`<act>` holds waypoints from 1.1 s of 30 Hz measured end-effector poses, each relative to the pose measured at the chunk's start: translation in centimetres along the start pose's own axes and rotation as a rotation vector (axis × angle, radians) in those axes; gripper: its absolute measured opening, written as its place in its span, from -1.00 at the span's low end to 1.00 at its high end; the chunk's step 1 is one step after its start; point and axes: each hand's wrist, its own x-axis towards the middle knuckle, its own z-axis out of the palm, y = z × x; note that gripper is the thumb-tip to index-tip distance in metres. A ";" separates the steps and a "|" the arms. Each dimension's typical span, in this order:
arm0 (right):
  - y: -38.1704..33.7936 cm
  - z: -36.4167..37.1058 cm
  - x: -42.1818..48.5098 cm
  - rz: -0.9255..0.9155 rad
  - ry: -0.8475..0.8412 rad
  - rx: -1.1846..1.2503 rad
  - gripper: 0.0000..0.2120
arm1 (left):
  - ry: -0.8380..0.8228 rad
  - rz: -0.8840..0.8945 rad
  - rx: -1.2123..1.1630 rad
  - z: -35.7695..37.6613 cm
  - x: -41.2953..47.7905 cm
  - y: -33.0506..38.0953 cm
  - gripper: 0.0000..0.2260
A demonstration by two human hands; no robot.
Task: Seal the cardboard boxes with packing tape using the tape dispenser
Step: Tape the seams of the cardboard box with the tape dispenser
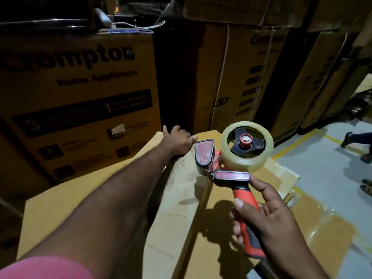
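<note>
A plain cardboard box [181,214] lies flat in front of me, its top flaps meeting along a seam, with a gap showing corrugated edges near the middle. My left hand [177,140] reaches forward and rests, fingers spread, on the far end of the box top. My right hand [267,216] grips the red-and-black handle of a tape dispenser [225,168], held above the box's right half. A roll of clear packing tape [247,145] sits on its hub. The dispenser's front plate points toward my left hand.
Printed cardboard cartons [76,101] are stacked high at the left and back [251,77]. Flattened cardboard with glossy tape [330,224] lies on the grey floor at right. Another person's feet [348,138] stand at the far right by a yellow floor line.
</note>
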 end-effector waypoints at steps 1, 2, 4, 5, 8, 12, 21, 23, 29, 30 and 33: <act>-0.1 0.2 -0.1 -0.003 -0.004 0.003 -0.44 | 0.001 0.002 -0.052 -0.4 -0.4 -0.1 -0.48; -0.3 0.3 -0.1 -0.006 -0.003 0.007 -0.44 | 0.017 -0.004 -0.127 -0.9 -1.2 -0.1 -0.47; -0.6 0.4 -0.2 -0.022 -0.001 -0.004 -0.44 | 0.102 -0.046 -0.275 -2.4 -3.4 -0.4 -0.50; -0.8 0.5 -0.2 -0.036 -0.002 -0.014 -0.43 | 0.165 -0.085 -0.331 -3.2 -5.0 -0.6 -0.57; -1.5 0.9 0.0 -0.077 -0.023 -0.060 -0.43 | 0.251 -0.263 -0.627 -5.5 -10.9 -1.2 -0.55; -2.3 1.7 -0.1 -0.135 -0.072 -0.119 -0.42 | -0.240 -0.423 -1.134 -6.5 -20.1 -2.3 -0.22; -1.4 4.8 -1.5 -0.251 -0.254 -0.277 -0.44 | -0.233 -0.510 -1.792 -5.7 -28.1 -2.0 -0.80; -0.7 5.3 -1.8 -0.268 -0.294 -0.304 -0.45 | -0.137 -0.540 -1.701 -6.1 -29.6 -2.9 -0.92; 1.5 6.2 -2.5 -0.304 -0.472 -0.396 -0.42 | -0.158 -0.580 -1.285 -7.3 -32.9 -5.8 -0.87; 2.1 6.4 -2.6 -0.304 -0.503 -0.417 -0.41 | -0.156 -0.599 -1.198 -7.5 -33.3 -6.2 -0.85; 3.6 6.9 -3.2 -0.325 -0.572 -0.514 -0.40 | -0.124 -0.629 -1.007 -7.7 -34.6 -6.9 -0.87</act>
